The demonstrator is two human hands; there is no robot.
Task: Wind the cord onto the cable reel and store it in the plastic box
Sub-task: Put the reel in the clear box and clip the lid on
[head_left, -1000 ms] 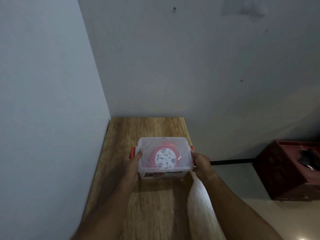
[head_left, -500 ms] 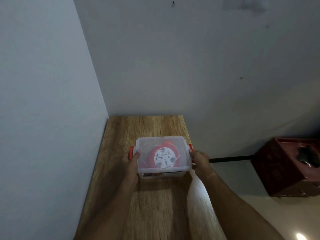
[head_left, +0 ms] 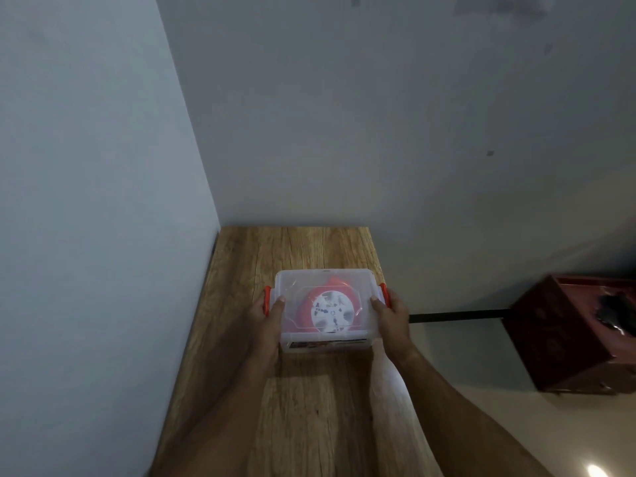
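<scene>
Reel (head_left: 329,313) sits red and white inside the lidded box (head_left: 323,280) on the table (head_left: 296,249). Left hand (head_left: 266,320) and right hand (head_left: 390,315) grip its ends, thumbs on the lid, beside the red latches (head_left: 266,299).

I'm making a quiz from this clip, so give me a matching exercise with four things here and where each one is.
Things:
1. cable reel
2. plastic box
3. left hand
4. dark red box

Places:
A. on the wooden table
B. on the floor at the right
C. inside the clear box
D. at the box's left end

Pairs: 1-C, 2-A, 3-D, 4-B
</scene>
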